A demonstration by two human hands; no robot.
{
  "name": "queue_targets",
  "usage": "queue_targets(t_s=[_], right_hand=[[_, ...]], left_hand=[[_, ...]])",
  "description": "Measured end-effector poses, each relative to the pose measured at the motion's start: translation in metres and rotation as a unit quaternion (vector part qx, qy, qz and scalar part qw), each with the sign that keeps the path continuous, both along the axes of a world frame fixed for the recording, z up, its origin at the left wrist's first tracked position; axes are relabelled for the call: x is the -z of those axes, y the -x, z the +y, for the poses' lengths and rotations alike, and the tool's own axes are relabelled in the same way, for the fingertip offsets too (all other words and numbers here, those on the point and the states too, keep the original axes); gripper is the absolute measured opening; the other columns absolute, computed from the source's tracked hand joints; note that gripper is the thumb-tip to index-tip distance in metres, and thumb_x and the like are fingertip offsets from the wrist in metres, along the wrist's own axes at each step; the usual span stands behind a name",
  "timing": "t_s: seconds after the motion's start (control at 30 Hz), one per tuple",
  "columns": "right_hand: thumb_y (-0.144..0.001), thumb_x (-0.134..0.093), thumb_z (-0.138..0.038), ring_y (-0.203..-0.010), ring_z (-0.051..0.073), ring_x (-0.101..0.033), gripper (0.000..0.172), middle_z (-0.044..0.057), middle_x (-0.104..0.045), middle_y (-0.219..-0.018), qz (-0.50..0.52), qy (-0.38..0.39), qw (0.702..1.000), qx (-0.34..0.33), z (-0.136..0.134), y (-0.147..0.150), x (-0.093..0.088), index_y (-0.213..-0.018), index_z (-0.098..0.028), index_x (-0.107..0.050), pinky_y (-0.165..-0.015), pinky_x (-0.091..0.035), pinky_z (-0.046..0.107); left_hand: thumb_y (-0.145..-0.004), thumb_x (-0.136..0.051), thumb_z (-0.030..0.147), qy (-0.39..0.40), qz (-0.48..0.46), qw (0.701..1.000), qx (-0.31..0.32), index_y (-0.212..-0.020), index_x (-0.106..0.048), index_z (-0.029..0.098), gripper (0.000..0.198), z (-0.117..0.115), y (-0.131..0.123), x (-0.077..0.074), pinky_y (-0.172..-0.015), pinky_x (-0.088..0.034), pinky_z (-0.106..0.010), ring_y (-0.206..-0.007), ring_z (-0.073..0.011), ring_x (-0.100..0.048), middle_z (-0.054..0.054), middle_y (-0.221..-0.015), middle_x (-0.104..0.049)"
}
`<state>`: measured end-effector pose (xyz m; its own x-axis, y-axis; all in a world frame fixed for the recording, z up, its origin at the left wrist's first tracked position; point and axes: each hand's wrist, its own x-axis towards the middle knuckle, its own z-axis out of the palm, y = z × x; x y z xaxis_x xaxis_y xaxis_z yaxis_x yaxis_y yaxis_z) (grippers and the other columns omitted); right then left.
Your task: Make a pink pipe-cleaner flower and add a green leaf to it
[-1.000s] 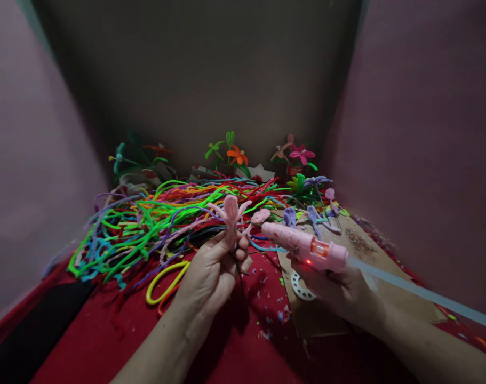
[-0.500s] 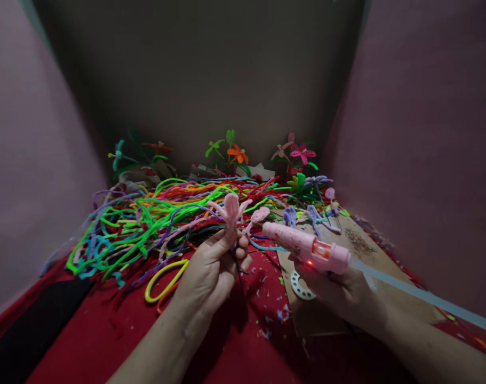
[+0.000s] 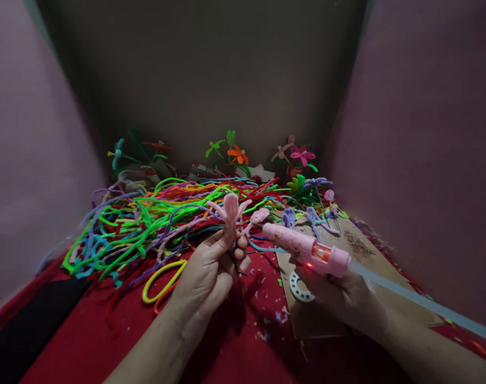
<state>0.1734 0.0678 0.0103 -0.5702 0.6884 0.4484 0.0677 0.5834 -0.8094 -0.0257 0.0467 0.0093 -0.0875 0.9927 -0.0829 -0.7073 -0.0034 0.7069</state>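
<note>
Between the thumb and fingers of my left hand (image 3: 210, 261) is a pink pipe-cleaner flower (image 3: 230, 210), its petals pointing up and a dark thin stem showing below. A pink petal loop (image 3: 260, 215) sticks out to its right, next to the glue gun's tip; whether the two touch I cannot tell. My right hand (image 3: 342, 298) is wrapped round a pink hot glue gun (image 3: 307, 248) aimed left, with a small red light lit. A clear glue stick (image 3: 422, 301) trails out of the gun's back. The trigger is hidden by my fingers.
A heap of colourful pipe cleaners (image 3: 158, 218) spreads behind my left hand on the red cloth (image 3: 118, 341). Brown cardboard (image 3: 323, 322) lies under the gun, with a white ring with holes (image 3: 301, 288) and purple petals (image 3: 289, 217). Finished flowers (image 3: 238, 154) stand along the back.
Both hands keep almost the same pose, with the glue gun's tip still beside the pink petal. The surroundings have shifted very slightly in view.
</note>
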Motion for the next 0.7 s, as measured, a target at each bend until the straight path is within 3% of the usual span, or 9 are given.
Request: queue_targets(t_s=[0.27, 0.4, 0.53, 0.7], right_hand=[[-0.086, -0.050, -0.028, -0.104, 0.029, -0.059, 0.038, 0.000, -0.068, -0.104, -0.004, 0.006, 0.999, 0.044, 0.002, -0.010, 0.016, -0.124, -0.029, -0.055, -0.087, -0.052, 0.040], [-0.086, -0.050, -0.028, -0.098, 0.027, -0.062, 0.043, -0.001, -0.068, -0.105, -0.020, 0.011, 0.999, 0.037, 0.002, -0.010, 0.018, -0.129, -0.031, -0.048, -0.083, -0.053, 0.040], [-0.086, -0.049, -0.027, -0.110, 0.027, -0.056, 0.046, -0.001, -0.063, -0.114, -0.007, -0.002, 1.000, 0.029, 0.001, -0.006, 0.014, -0.132, -0.032, -0.044, -0.092, -0.049, 0.042], [-0.087, -0.047, -0.026, -0.126, 0.027, -0.040, 0.048, 0.002, -0.048, -0.134, 0.001, -0.008, 1.000, -0.009, 0.001, -0.002, 0.004, -0.135, -0.028, -0.040, -0.106, -0.032, 0.045]], left_hand=[[-0.072, -0.065, 0.014, 0.001, 0.002, 1.000, -0.011, -0.074, -0.064, 0.010, 0.004, 0.000, 0.000, 0.000, -0.044, -0.041, -0.020, -0.050, -0.0084, -0.048, -0.005, -0.064, -0.059], [-0.072, -0.065, 0.013, 0.008, 0.001, 1.000, -0.010, -0.075, -0.064, 0.010, 0.005, -0.001, -0.001, -0.001, -0.044, -0.041, -0.021, -0.050, -0.0083, -0.048, -0.004, -0.064, -0.059], [-0.072, -0.065, 0.013, 0.005, -0.001, 1.000, -0.010, -0.074, -0.063, 0.010, 0.004, -0.001, -0.002, -0.002, -0.044, -0.041, -0.020, -0.051, -0.0084, -0.048, -0.004, -0.065, -0.058], [-0.072, -0.066, 0.014, -0.007, 0.002, 1.000, -0.006, -0.075, -0.064, 0.010, 0.005, 0.001, -0.002, 0.000, -0.043, -0.041, -0.020, -0.050, -0.0082, -0.047, -0.004, -0.064, -0.058]])
